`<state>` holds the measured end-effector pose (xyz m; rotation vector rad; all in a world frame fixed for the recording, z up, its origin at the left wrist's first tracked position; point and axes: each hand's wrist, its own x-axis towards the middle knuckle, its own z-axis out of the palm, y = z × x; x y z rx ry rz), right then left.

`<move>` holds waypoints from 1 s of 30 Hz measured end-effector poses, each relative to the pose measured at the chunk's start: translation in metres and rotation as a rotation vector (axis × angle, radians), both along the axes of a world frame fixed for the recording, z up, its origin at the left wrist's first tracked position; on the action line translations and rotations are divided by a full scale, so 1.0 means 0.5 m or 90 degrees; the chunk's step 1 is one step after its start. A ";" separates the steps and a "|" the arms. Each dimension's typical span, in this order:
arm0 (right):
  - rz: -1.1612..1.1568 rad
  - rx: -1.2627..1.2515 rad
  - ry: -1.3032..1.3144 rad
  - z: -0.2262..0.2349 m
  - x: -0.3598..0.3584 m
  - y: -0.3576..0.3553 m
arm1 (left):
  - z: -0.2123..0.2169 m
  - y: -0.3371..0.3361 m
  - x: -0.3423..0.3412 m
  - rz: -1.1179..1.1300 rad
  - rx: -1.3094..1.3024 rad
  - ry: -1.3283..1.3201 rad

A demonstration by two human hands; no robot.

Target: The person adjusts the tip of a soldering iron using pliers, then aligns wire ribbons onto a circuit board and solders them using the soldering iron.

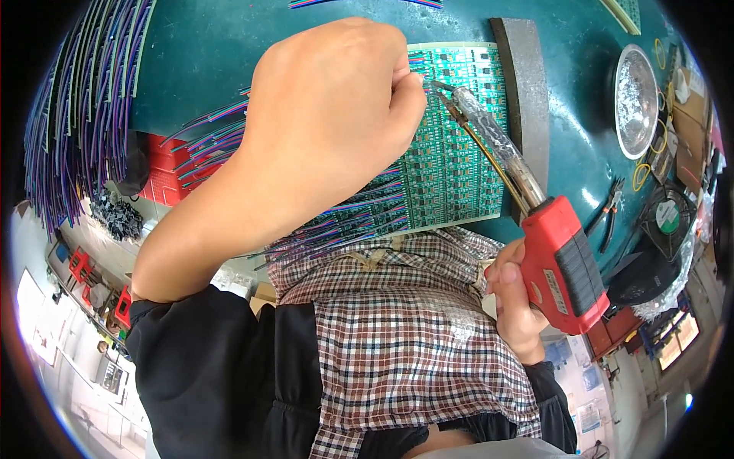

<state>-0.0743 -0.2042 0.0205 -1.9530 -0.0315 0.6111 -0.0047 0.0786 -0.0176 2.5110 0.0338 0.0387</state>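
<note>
One green circuit-board panel [459,180] lies on the teal tabletop [199,61] in front of the plaid apron [420,336], its right side just beside a curved grey bar [529,99], and it looks to be partway through having leads soldered on. Bunches of thin multicoloured wires [352,222] run over its left part and out past that side, passing under the forearm, so the lower rows there seem to be wired; the columns to the right show bare boards with small dark chips and no leads, and I would count those as left to do. How many joints are finished under the left hand [336,96] cannot be told. That hand is curled tight over the upper left of the panel, thumb and forefinger pinched together near the soldering spot; whether a wire is caught between them is hidden. The right hand [520,310] is wrapped around the handle of a red soldering gun [552,229], whose tip reaches close to the left thumb over the upper boards, though contact with a pad cannot be made out. At the far left, a thick stack of wired board strips [92,92] hangs over the table's side, apparently work already completed.
</note>
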 end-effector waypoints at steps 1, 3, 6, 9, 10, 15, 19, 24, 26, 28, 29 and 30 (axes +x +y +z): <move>0.000 0.000 0.000 -0.002 -0.001 -0.002 | -0.001 0.000 0.000 0.000 0.000 0.000; -0.010 -0.009 -0.026 -0.004 -0.005 -0.005 | -0.002 -0.001 0.000 -0.002 0.007 -0.007; -0.033 -0.023 0.002 0.005 -0.010 -0.001 | -0.002 -0.001 0.000 -0.003 0.011 -0.008; 0.033 -0.022 -0.021 -0.001 -0.004 -0.009 | -0.003 -0.001 -0.002 -0.005 0.015 -0.012; 0.034 -0.021 -0.021 -0.001 -0.003 -0.007 | -0.003 -0.001 -0.003 -0.005 0.016 -0.012; 0.003 -0.004 -0.006 0.002 -0.001 0.004 | -0.005 -0.002 -0.003 -0.006 0.021 -0.019; 0.013 -0.032 -0.011 0.008 0.000 -0.004 | -0.004 -0.002 -0.003 -0.005 0.021 -0.021; 0.007 -0.032 -0.039 0.003 -0.008 -0.019 | -0.004 -0.002 -0.004 -0.009 0.028 -0.025; -0.009 -0.033 -0.031 0.006 -0.011 -0.010 | -0.003 -0.002 -0.004 -0.008 0.032 -0.025; -0.025 -0.032 -0.022 0.005 -0.011 -0.007 | -0.004 -0.002 -0.004 -0.007 0.036 -0.023; -0.013 -0.016 -0.028 0.003 -0.008 -0.007 | -0.004 -0.001 -0.005 -0.009 0.037 -0.026; -0.001 0.000 -0.035 0.002 -0.007 -0.008 | -0.004 0.000 -0.005 -0.011 0.038 -0.028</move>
